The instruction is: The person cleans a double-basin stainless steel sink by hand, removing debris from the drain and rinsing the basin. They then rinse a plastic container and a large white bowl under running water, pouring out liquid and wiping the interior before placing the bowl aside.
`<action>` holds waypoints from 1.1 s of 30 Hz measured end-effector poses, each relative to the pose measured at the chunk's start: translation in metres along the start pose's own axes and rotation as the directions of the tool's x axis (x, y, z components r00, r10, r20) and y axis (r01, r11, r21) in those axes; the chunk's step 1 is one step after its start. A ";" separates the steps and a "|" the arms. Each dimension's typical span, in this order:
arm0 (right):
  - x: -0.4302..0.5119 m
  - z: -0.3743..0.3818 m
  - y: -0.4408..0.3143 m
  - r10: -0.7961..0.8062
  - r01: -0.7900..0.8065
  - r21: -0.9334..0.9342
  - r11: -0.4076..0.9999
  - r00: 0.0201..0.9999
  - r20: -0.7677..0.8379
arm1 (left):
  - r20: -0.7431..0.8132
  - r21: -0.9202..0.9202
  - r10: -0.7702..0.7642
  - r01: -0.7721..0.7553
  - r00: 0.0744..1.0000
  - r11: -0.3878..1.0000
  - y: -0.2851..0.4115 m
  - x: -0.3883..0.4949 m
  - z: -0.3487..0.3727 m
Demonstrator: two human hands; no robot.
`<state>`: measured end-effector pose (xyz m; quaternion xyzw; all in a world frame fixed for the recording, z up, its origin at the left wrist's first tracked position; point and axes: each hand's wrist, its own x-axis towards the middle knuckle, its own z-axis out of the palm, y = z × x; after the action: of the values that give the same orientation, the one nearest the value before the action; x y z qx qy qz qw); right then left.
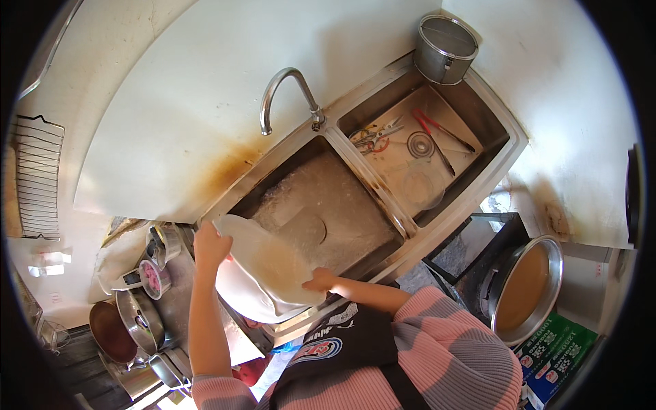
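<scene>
My left hand (211, 243) grips the rim of a large white basin (246, 300) at its upper left. On the opposite side of the rim, my right hand (321, 280) has hold of it as well. The basin is tilted toward the left bowl of a steel double sink (366, 171), and cloudy water (279, 261) lies inside. The floor of that sink bowl looks wet, with a round shape around its drain partly behind the basin. A curved chrome faucet (297, 74) stands at the sink's back edge, above the bowl.
Scissors (376, 136), red-handled tongs (435, 136) and a clear lid or bowl (423, 187) lie in the right sink bowl. A metal canister (445, 56) stands in the corner. Steel pots (141, 320) crowd the left counter; a wide pan of brown liquid (525, 287) is at right.
</scene>
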<state>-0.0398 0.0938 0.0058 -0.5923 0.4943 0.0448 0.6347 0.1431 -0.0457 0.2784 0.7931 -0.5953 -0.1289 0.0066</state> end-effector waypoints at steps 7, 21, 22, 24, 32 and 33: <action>-0.025 0.001 -0.061 -0.100 0.035 0.222 0.974 0.952 0.290 | 0.100 -0.044 -0.008 0.012 0.995 0.999 0.057 0.007 -0.050; -0.145 -0.070 -0.056 0.006 0.241 0.803 0.545 0.957 -0.291 | 0.055 -0.718 0.022 0.024 0.998 0.695 -0.117 -0.058 -0.024; -0.166 -0.078 -0.058 0.121 0.259 0.755 0.602 0.905 -0.408 | 0.073 -0.788 0.049 0.028 0.996 0.615 -0.108 -0.057 -0.008; -0.211 -0.093 -0.048 0.206 0.356 0.604 0.713 0.717 -0.665 | -0.035 -0.826 0.212 -0.148 0.977 0.544 -0.064 -0.050 0.017; -0.452 -0.070 0.126 0.504 0.512 0.407 0.756 -0.058 -0.862 | -0.063 -0.871 0.820 -0.432 0.568 0.233 0.204 -0.166 0.076; -0.490 -0.055 0.148 0.523 0.540 0.395 0.744 -0.103 -0.846 | -0.058 -0.902 0.879 -0.403 0.473 0.157 0.233 -0.195 0.088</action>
<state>-0.4150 0.3524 0.2445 -0.1450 0.7629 -0.5959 0.2045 -0.1455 0.0832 0.2696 0.2673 -0.7225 -0.5703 0.2853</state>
